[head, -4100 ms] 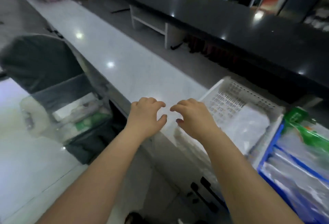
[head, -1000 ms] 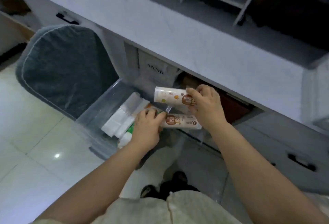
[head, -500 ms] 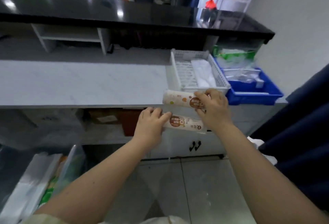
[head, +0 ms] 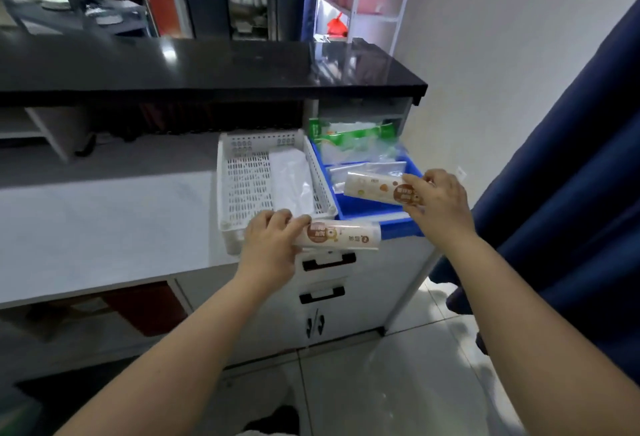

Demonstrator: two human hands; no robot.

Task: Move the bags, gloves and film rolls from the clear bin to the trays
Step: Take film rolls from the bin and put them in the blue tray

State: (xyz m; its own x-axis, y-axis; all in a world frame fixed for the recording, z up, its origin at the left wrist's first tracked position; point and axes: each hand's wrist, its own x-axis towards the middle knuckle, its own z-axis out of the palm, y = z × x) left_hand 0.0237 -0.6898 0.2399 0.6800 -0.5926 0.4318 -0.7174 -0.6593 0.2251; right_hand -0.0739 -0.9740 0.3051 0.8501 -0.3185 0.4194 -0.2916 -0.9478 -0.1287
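My left hand [head: 273, 248] grips a white film roll with an orange-brown label [head: 346, 236], held level just in front of the white perforated tray [head: 242, 186]. My right hand [head: 440, 203] holds a second film roll [head: 374, 188] over the front part of the blue tray [head: 367, 208]. A white bag [head: 291, 181] lies in the white tray. Clear and green-topped bags [head: 353, 141] fill the back of the blue tray. The clear bin is out of view.
Both trays stand side by side at the right end of a pale grey counter [head: 104, 227], under a black upper ledge [head: 207, 68]. White drawers with black handles [head: 329, 260] are below. A dark blue curtain [head: 571, 193] hangs at the right.
Both hands took film rolls out of the clear bin on the floor and carried them up and right to the trays. The right roll has moved over the blue tray.
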